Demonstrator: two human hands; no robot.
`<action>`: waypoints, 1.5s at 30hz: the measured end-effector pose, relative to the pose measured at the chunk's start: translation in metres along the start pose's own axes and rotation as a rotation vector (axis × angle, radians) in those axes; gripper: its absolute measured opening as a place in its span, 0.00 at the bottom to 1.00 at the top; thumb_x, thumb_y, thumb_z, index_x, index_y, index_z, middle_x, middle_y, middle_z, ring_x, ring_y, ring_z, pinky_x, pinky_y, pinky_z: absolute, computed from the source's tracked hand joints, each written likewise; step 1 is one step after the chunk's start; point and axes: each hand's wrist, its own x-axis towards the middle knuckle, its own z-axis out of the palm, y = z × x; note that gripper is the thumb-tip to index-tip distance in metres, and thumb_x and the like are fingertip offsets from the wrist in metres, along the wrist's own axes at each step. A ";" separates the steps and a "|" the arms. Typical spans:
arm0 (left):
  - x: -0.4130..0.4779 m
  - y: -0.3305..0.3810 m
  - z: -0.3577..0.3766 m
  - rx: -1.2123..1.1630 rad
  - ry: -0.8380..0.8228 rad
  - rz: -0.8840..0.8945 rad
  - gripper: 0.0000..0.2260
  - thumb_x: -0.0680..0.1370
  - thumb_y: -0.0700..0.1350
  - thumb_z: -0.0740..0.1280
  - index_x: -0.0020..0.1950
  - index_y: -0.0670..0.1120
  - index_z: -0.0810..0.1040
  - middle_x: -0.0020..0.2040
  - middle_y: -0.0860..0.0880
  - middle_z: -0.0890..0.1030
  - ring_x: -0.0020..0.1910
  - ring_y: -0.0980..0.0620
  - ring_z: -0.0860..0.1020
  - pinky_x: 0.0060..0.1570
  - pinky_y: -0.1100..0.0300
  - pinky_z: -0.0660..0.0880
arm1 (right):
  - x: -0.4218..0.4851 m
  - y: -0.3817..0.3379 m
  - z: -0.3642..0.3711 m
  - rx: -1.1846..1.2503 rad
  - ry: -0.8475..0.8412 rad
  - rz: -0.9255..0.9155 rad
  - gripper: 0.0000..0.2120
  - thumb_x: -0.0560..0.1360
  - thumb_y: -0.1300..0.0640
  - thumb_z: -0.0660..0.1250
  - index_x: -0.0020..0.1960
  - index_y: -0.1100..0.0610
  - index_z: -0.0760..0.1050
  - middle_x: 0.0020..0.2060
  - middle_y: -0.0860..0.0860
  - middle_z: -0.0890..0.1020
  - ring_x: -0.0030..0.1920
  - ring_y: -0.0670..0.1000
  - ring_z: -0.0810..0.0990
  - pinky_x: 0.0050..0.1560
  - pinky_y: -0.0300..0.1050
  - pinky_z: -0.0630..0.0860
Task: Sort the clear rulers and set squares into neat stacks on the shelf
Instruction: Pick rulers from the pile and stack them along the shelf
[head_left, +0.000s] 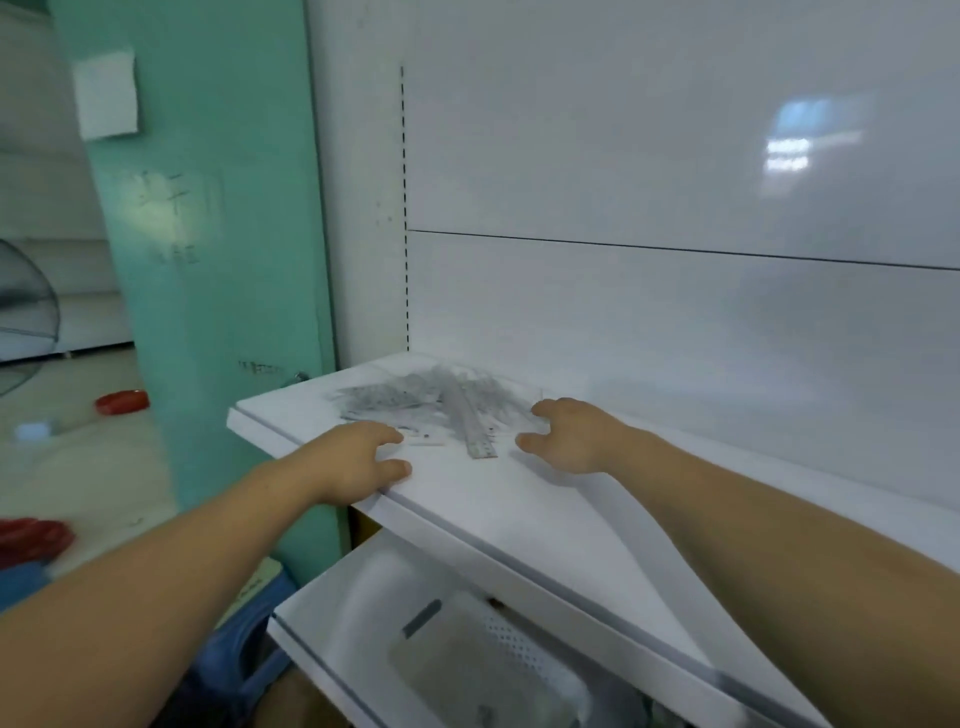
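A loose pile of clear rulers and set squares (415, 397) lies near the left end of the white shelf (545, 514). One long clear ruler (470, 428) sticks out of the pile toward me. My left hand (358, 460) hovers at the shelf's front edge just left of the pile, fingers relaxed and holding nothing. My right hand (569, 434) reaches in from the right, fingers spread and slightly bent, right beside the pile's edge. The frame is blurred, so contact with the pile cannot be told.
A white back panel (675, 312) rises behind the shelf. A lower shelf (311, 639) holds a pale perforated basket (493, 660). A teal pillar (208, 260) stands to the left. Red objects (122, 402) lie on the floor.
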 end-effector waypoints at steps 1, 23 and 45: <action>0.008 -0.008 -0.003 -0.004 0.001 0.011 0.25 0.78 0.57 0.62 0.73 0.51 0.65 0.75 0.51 0.63 0.73 0.50 0.62 0.69 0.57 0.59 | 0.011 -0.004 0.001 -0.010 0.002 0.013 0.31 0.78 0.38 0.54 0.75 0.54 0.58 0.72 0.55 0.64 0.71 0.57 0.64 0.69 0.52 0.63; 0.208 0.008 -0.023 0.310 -0.229 0.510 0.24 0.75 0.46 0.63 0.72 0.55 0.67 0.66 0.50 0.67 0.68 0.48 0.62 0.68 0.52 0.63 | 0.133 0.014 -0.002 0.069 0.077 0.265 0.17 0.75 0.56 0.65 0.58 0.67 0.76 0.56 0.61 0.80 0.50 0.57 0.78 0.52 0.49 0.75; 0.214 -0.034 -0.038 0.144 0.036 0.644 0.21 0.78 0.60 0.58 0.71 0.59 0.65 0.62 0.50 0.69 0.60 0.48 0.71 0.59 0.51 0.68 | 0.078 -0.033 -0.019 0.195 0.421 0.422 0.21 0.81 0.52 0.52 0.73 0.54 0.59 0.59 0.54 0.68 0.57 0.55 0.70 0.56 0.45 0.66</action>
